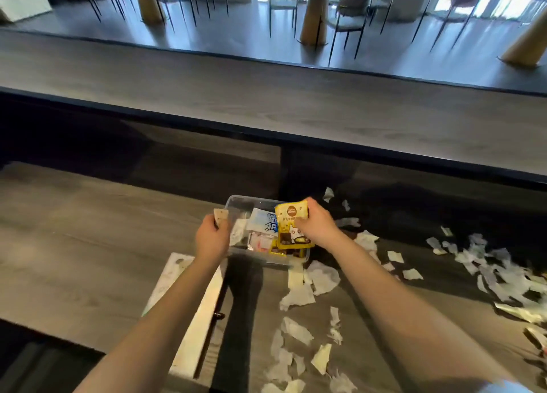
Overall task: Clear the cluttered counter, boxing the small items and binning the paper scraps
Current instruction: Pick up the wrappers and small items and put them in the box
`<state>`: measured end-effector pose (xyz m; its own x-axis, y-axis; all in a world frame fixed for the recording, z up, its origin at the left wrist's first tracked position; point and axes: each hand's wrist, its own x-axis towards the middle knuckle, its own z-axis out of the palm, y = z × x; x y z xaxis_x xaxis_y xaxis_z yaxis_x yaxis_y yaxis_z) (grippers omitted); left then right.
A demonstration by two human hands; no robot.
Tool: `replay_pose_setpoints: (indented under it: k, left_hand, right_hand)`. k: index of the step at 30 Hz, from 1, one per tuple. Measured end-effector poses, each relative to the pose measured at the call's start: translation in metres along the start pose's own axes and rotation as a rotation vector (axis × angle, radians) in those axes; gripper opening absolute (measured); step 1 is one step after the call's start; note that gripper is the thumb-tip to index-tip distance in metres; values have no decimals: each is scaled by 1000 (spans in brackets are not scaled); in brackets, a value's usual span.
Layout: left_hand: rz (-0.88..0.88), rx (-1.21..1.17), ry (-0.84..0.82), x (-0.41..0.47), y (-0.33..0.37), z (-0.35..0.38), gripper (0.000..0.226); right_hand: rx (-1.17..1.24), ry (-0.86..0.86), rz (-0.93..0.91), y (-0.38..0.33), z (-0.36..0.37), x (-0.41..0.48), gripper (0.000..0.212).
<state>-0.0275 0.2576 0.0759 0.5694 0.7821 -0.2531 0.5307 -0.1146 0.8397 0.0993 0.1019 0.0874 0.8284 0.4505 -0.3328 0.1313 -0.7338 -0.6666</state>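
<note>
A clear plastic box sits on the wooden counter and holds a white-and-blue packet and other small packets. My right hand grips a yellow snack packet over the box's right half. My left hand pinches a small pale sachet at the box's left rim. Torn white paper scraps lie scattered on the counter in front of the box and to its right.
A flat white lid or board lies under my left forearm near the counter's front edge. A raised bar shelf runs across behind the box. A denser pile of scraps spreads at the far right. Chairs and tables stand beyond.
</note>
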Motion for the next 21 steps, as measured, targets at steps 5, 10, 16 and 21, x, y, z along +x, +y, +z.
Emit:
replay_pose_setpoints:
  k: [5, 10, 16, 21]
  left_hand:
    - [-11, 12, -1, 22, -11, -37, 23]
    - [5, -40, -6, 31, -19, -52, 17]
    - [-15, -64, 6, 39, -27, -54, 16]
    - [-106, -138, 0, 44, -28, -43, 17]
  right_hand:
    - [13, -21, 47, -37, 45, 31, 37]
    - [-30, -162, 147, -53, 84, 51, 45]
    - [-391, -98, 33, -45, 113, 57, 52]
    - [-544, 6, -141, -44, 114, 52, 53]
